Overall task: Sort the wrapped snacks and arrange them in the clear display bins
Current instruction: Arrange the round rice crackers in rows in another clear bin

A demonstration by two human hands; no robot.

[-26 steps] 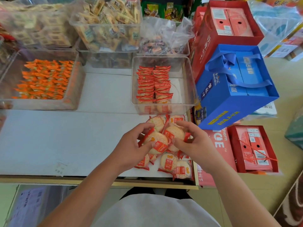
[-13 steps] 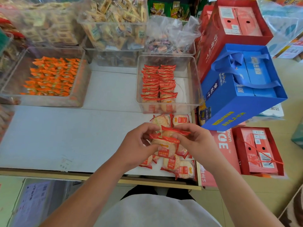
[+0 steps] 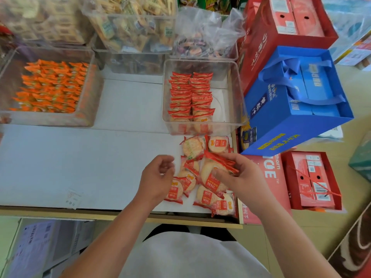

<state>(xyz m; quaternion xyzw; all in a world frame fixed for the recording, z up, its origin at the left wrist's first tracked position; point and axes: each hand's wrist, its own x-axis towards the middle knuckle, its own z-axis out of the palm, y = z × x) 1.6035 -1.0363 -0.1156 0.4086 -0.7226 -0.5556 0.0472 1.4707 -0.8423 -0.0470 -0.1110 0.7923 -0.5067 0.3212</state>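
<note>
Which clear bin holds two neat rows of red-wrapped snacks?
The front right bin, beside the blue box; the front left bin holds orange wrappers instead.

the left hand lets go of the stacked packets and draws aside (fingers loosely curled, empty). the right hand now holds them alone.

Blue gift box beside red gift box

Left hand loose, right hand gripping.
</note>
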